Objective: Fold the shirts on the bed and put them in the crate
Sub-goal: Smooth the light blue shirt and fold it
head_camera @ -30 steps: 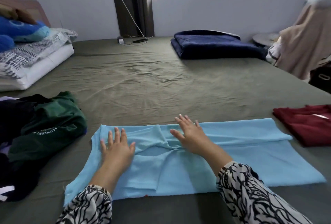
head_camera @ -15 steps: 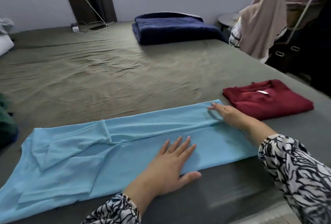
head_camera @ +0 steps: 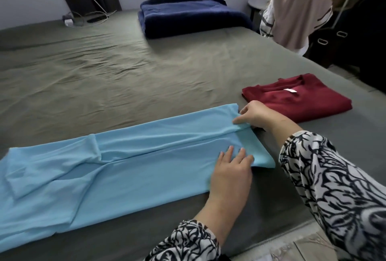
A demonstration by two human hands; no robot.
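A light blue shirt [head_camera: 129, 156] lies across the near part of the bed as a long strip, its sides folded in. My right hand [head_camera: 253, 115] pinches the far right corner of its hem and has lifted it over onto the shirt. My left hand [head_camera: 231, 172] holds the near right corner of the hem, fingers on top of the turned-over edge. A dark red shirt [head_camera: 296, 96] lies folded on the bed just beyond my right hand. No crate is in view.
A folded navy blanket [head_camera: 192, 15] sits at the far side of the olive-green bed [head_camera: 104, 68]. Beige and dark clothes [head_camera: 302, 4] hang at the right past the bed's edge. A charger and cables [head_camera: 83, 19] lie near the far wall.
Both hands slid to the shirt's right end and took hold of the hem, which is now turned over leftward. The view shifted further right.
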